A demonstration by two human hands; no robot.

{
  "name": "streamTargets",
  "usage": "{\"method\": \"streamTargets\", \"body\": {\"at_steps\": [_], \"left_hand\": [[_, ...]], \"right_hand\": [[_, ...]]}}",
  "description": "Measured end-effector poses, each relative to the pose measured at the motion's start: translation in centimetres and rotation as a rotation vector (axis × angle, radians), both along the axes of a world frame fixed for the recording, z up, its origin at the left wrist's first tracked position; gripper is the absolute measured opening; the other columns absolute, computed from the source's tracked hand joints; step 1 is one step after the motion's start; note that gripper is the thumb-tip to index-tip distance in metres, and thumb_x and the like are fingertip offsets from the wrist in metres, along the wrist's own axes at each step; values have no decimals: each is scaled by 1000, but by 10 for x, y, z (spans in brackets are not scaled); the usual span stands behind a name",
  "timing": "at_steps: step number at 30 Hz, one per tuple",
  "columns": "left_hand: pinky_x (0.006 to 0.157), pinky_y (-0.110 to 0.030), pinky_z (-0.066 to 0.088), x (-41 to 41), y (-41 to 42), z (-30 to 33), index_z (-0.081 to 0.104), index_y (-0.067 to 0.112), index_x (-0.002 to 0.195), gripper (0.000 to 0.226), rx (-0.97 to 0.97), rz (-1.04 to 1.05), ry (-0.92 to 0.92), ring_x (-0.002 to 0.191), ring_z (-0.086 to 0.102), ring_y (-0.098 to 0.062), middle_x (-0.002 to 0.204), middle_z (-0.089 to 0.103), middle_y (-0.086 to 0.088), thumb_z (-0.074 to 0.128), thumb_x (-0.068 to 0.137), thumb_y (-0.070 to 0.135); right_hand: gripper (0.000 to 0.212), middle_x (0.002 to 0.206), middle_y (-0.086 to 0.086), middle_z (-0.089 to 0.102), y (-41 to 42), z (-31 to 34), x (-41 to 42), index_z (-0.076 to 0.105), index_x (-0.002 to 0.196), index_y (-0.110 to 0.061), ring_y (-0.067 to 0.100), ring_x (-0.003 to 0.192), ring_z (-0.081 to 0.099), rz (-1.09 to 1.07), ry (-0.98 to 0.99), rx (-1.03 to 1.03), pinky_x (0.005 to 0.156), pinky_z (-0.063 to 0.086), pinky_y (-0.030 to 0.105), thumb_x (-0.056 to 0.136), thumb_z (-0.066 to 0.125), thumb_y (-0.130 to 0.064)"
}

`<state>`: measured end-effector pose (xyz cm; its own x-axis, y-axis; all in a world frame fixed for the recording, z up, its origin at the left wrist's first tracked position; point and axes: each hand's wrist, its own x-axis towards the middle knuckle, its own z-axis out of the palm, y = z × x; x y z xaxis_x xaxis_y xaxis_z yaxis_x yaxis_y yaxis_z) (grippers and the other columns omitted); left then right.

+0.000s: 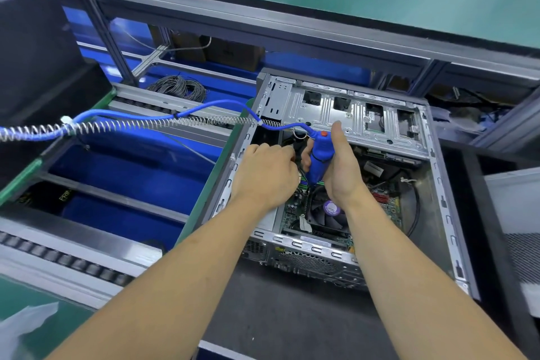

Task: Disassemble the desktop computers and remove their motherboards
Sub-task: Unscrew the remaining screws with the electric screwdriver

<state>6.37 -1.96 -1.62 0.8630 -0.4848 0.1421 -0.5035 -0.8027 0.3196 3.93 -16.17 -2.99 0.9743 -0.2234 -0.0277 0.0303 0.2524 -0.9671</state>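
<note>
An open desktop computer case (444,204) lies on its side on the dark bench. Inside it sits the green motherboard (292,213) with a black CPU fan (327,213) carrying a purple label. My right hand (339,166) grips a blue electric screwdriver (318,161) held upright over the board, thumb raised beside its red button. My left hand (266,172) is inside the case just left of the tool, fingers curled among the cables there; what it holds is hidden. The silver drive cage (350,114) spans the far side of the case.
A blue hose with a coiled metal spring (140,124) runs from the left edge to the screwdriver. Left of the case is a roller conveyor frame (87,260) over blue bins. A coil of black cable (181,88) lies behind. A grey panel (517,231) stands at the right.
</note>
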Motion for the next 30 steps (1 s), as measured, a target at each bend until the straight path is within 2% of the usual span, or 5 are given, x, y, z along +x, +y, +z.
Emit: {"method": "streamTargets", "body": {"at_steps": [8, 13, 16, 24, 30], "left_hand": [[93, -39, 37, 0, 0, 0, 55, 19, 87, 20, 7, 11, 6, 83, 49, -24, 80, 57, 1, 36, 94, 21], [95, -40, 37, 0, 1, 0, 61, 20, 95, 26, 7, 5, 5, 85, 52, -24, 86, 64, -1, 36, 93, 22], [95, -40, 38, 1, 1, -1, 62, 20, 96, 26, 2, 3, -2, 87, 54, -25, 86, 65, -1, 36, 93, 22], [98, -38, 37, 1, 1, -5, 63, 24, 100, 29, -32, -7, 11, 88, 54, -20, 90, 68, 3, 35, 96, 23], [98, -39, 37, 2, 1, -3, 61, 22, 90, 26, 8, -7, 12, 86, 53, -22, 87, 66, 3, 36, 95, 22]], "right_hand": [[51, 57, 12, 52, 2, 3, -3, 51, 74, -5, 24, 54, 44, -23, -3, 42, 55, 41, 32, 86, 43, -54], [68, 60, 12, 55, 4, 2, -3, 54, 80, -2, 24, 55, 48, -5, -2, -32, 57, 41, 32, 77, 52, -70], [66, 58, 8, 58, -3, 7, -5, 62, 67, -13, 23, 53, 49, -62, -90, -62, 58, 43, 32, 74, 60, -79], [56, 57, 6, 54, -74, 12, -47, 62, 61, -20, 23, 52, 46, -258, -40, 36, 56, 44, 31, 64, 73, -74], [59, 55, 10, 51, -82, 5, -55, 58, 64, -15, 23, 51, 44, -273, 31, 33, 53, 43, 28, 68, 66, -73]]}}
